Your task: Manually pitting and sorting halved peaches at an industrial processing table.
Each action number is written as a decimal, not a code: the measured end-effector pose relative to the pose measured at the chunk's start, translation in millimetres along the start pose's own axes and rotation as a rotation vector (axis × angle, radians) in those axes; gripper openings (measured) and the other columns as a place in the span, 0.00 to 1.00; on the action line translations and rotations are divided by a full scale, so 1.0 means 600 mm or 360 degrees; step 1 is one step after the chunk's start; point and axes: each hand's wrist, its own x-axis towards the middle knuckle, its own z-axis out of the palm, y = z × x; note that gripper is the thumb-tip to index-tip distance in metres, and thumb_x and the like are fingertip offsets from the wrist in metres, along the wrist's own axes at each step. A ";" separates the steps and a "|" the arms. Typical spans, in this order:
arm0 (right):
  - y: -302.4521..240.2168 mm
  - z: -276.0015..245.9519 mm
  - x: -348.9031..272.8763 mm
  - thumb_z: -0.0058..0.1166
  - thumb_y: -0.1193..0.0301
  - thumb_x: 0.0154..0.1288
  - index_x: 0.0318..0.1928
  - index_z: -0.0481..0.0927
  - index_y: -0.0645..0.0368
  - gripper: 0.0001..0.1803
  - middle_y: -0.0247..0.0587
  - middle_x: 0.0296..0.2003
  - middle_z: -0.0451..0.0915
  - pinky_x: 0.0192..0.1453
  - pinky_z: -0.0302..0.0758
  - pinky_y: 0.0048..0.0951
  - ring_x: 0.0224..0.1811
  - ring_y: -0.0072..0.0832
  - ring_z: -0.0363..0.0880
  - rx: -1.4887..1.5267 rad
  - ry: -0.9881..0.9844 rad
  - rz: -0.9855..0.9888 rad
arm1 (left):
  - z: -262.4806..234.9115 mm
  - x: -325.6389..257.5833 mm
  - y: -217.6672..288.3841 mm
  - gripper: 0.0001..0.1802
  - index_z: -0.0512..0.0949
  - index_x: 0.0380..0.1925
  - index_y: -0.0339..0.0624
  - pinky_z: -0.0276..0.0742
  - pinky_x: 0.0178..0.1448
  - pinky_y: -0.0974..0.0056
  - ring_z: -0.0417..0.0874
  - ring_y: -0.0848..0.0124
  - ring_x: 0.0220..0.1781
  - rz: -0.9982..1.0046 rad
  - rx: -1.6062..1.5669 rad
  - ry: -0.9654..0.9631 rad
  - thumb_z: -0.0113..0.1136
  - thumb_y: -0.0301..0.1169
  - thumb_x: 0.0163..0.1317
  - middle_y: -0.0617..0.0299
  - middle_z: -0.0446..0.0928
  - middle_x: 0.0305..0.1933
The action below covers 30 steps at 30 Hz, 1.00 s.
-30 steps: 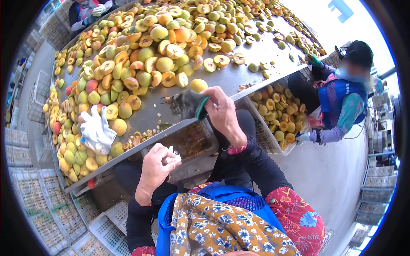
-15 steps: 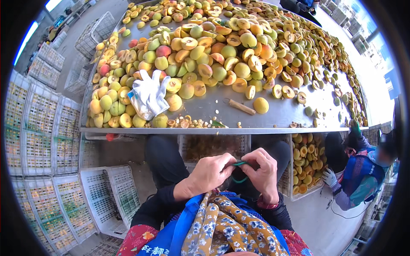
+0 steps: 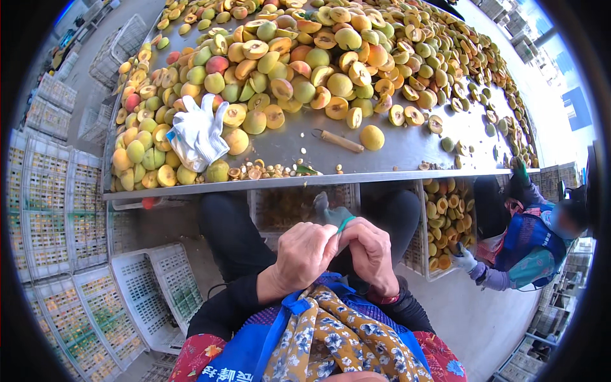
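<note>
My left hand [image 3: 300, 256] and my right hand [image 3: 371, 253] are close together in front of my lap, below the table edge. Both have their fingers pinched on a grey glove [image 3: 335, 215] with a green cuff, which sticks up beyond my fingertips; part of it is hidden by my hands. On the steel table [image 3: 407, 149] ahead lie white gloves [image 3: 198, 132] in a bunch, beside the halved fruit. A wooden-handled tool [image 3: 342, 141] with a small wire loop rests near a whole yellow peach [image 3: 372, 137].
A big heap of peaches [image 3: 318, 57], many halved, covers much of the table. Loose pits [image 3: 254, 170] lie along its near edge. Under it, a crate [image 3: 415, 245] holds peach halves. Stacked crates [image 3: 48, 184] stand at left. A co-worker [image 3: 528, 245] sits at right.
The glove's grey body now rises above my hands, where before mainly a green edge showed between my fingers. The view has shifted slightly, and the co-worker's gloved hand has moved up to the fruit crate.
</note>
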 end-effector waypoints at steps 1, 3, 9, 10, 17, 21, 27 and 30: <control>0.001 0.011 -0.002 0.47 0.89 0.52 0.34 0.78 0.62 0.12 0.45 0.34 0.79 0.36 0.75 0.30 0.36 0.39 0.79 0.0000 0.0011 0.0002 | 0.004 -0.003 0.000 0.11 0.75 0.33 0.38 0.71 0.28 0.63 0.74 0.63 0.22 0.0007 -0.0004 -0.0008 0.67 0.21 0.50 0.58 0.72 0.23; 0.018 0.034 -0.007 0.48 0.86 0.54 0.46 0.77 0.61 0.18 0.50 0.43 0.77 0.40 0.77 0.34 0.42 0.47 0.78 -0.0266 0.0156 0.0104 | 0.014 -0.008 0.003 0.11 0.75 0.34 0.37 0.72 0.29 0.62 0.75 0.64 0.23 -0.0114 -0.0153 -0.0074 0.66 0.21 0.52 0.58 0.73 0.24; 0.087 0.045 0.070 0.57 0.78 0.54 0.66 0.63 0.58 0.37 0.52 0.52 0.72 0.51 0.75 0.32 0.50 0.45 0.76 -0.0142 0.0220 0.0331 | 0.038 0.033 0.013 0.13 0.75 0.34 0.36 0.72 0.31 0.61 0.77 0.63 0.26 0.0416 -0.0137 -0.0219 0.66 0.21 0.48 0.58 0.76 0.28; 0.094 0.045 0.095 0.59 0.77 0.54 0.68 0.61 0.57 0.39 0.52 0.53 0.72 0.53 0.74 0.31 0.51 0.44 0.76 -0.0070 0.0247 0.0413 | 0.039 0.039 0.002 0.13 0.75 0.34 0.36 0.72 0.31 0.61 0.77 0.63 0.26 0.0431 -0.0127 -0.0233 0.66 0.21 0.48 0.58 0.76 0.28; 0.051 0.004 0.059 0.49 0.79 0.66 0.63 0.68 0.64 0.24 0.39 0.57 0.74 0.58 0.74 0.34 0.54 0.33 0.76 0.2008 0.0635 0.0543 | 0.065 0.091 0.002 0.10 0.74 0.35 0.39 0.72 0.38 0.60 0.76 0.62 0.30 0.0376 0.0115 -0.0441 0.58 0.23 0.50 0.59 0.73 0.27; 0.127 -0.008 0.044 0.51 0.82 0.63 0.54 0.76 0.67 0.18 0.44 0.49 0.80 0.54 0.76 0.37 0.48 0.34 0.80 0.2191 0.0394 0.0705 | 0.094 0.069 -0.032 0.04 0.72 0.33 0.41 0.71 0.38 0.58 0.76 0.59 0.31 0.0222 0.0179 -0.0612 0.54 0.25 0.57 0.57 0.73 0.26; 0.161 0.010 0.052 0.45 0.87 0.59 0.41 0.79 0.68 0.12 0.44 0.39 0.81 0.45 0.78 0.38 0.38 0.36 0.80 0.2170 0.0989 0.0711 | 0.100 0.082 -0.037 0.03 0.73 0.35 0.40 0.73 0.40 0.54 0.78 0.55 0.35 0.0200 0.0012 -0.0629 0.55 0.26 0.63 0.53 0.76 0.29; 0.183 -0.003 0.057 0.49 0.83 0.62 0.36 0.81 0.64 0.07 0.38 0.32 0.81 0.35 0.76 0.35 0.29 0.31 0.78 0.2209 0.1435 0.0591 | 0.123 0.094 -0.032 0.04 0.73 0.36 0.40 0.73 0.41 0.54 0.78 0.53 0.36 0.0161 -0.0096 -0.0685 0.55 0.26 0.62 0.52 0.76 0.30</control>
